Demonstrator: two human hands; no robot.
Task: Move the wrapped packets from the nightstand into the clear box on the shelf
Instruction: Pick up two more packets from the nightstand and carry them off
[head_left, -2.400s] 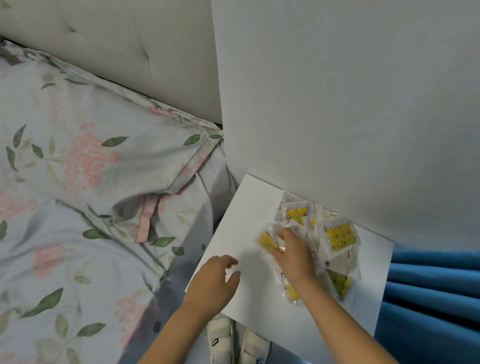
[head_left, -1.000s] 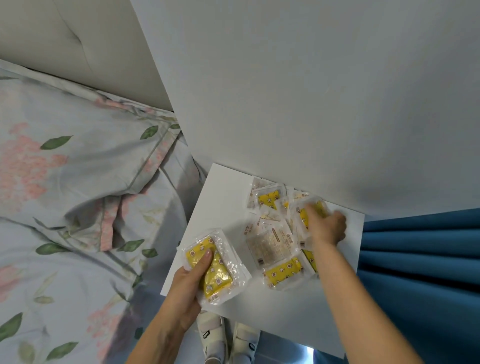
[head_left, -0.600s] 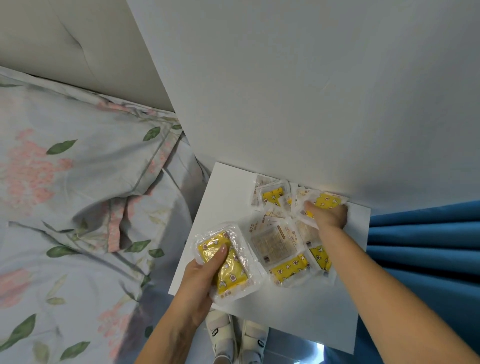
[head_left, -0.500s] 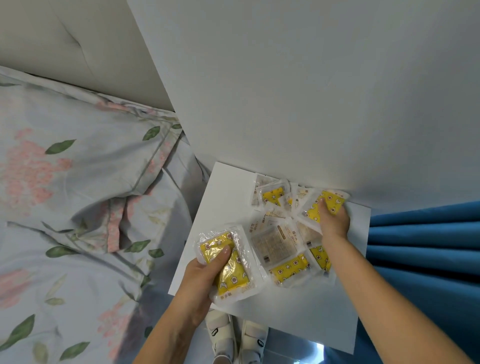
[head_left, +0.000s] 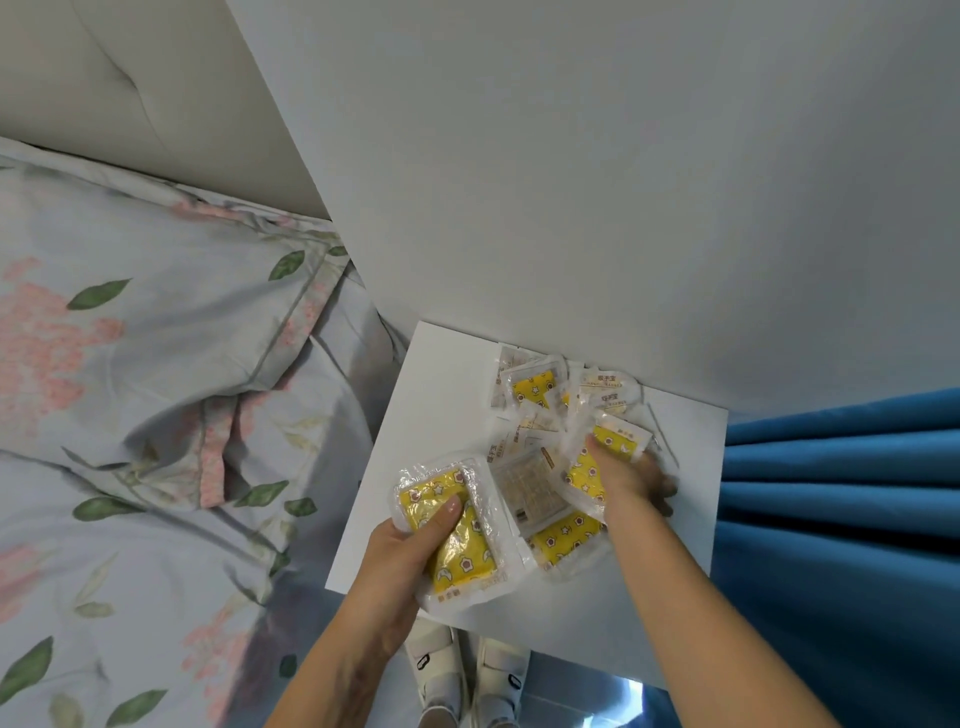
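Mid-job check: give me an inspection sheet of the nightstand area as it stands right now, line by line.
Surface: white nightstand against the wall, left part bare.
Job's things: loose wrapped packets piled toward the back and right; clear box and shelf not in view.
Clutter: nothing seen besides the packets.
Grippers: left hand grips a small stack of yellow packets at the front-left edge; right hand is closed on another yellow packet over the pile.
Cables: nothing seen.
Surroundings: bed with floral pillow to the left, blue curtain to the right, white shoes below.
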